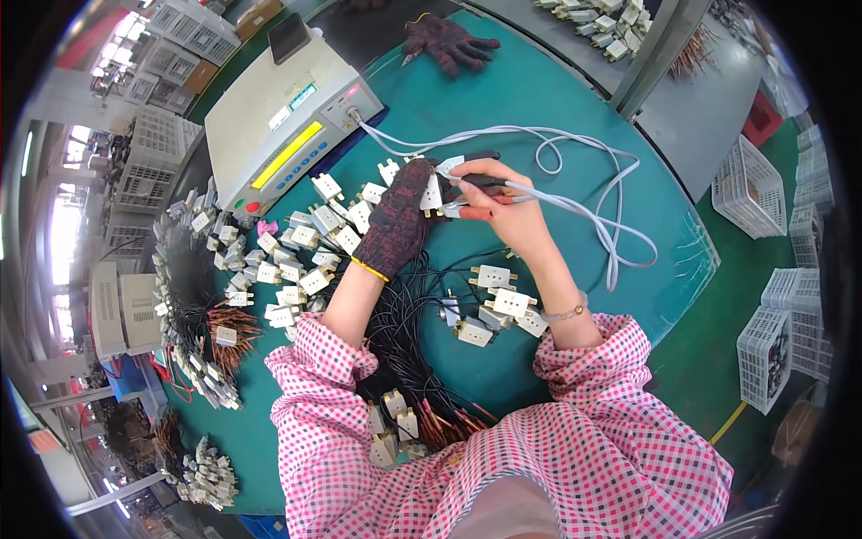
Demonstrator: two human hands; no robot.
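My left hand (397,216), in a dark knitted glove with a yellow cuff, is closed around a white plug (431,192) with metal pins. My bare right hand (514,208) is closed on test clips at that plug. A red-handled clip (470,213) meets its lower end, and a black-handled clip (479,156) is by its upper end. Grey leads (575,207) run from the clips to a bench tester (292,126) with a yellow display. Many white plugs (314,280) lie left of my gloved hand, and several more plugs (510,304) sit below my right hand.
Black cords (400,314) with copper-coloured ends bunch between my forearms. A spare dark glove (447,43) lies at the table's far edge. On the tester rests a dark flat device (289,39). White crates (750,190) stand on the floor to the right, near a metal post (660,58).
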